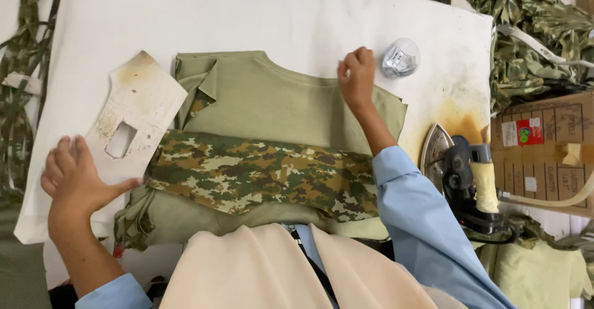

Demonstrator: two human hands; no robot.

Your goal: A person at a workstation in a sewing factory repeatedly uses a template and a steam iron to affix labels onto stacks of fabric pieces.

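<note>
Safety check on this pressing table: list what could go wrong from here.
1. The iron stands at the table's edge, close beside the right sleeve; an elbow swing could knock it or touch its plate.
2. The scorch-stained cardboard template under the left hand might mark the olive and camouflage garment.
3. The small plastic cup sits near the right hand and could get tipped over.

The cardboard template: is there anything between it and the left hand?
Nothing visible. The left hand lies flat beside the cardboard template, its thumb touching the template's lower edge. The right hand rests apart on the olive shirt, and the iron stands far to the right.
</note>
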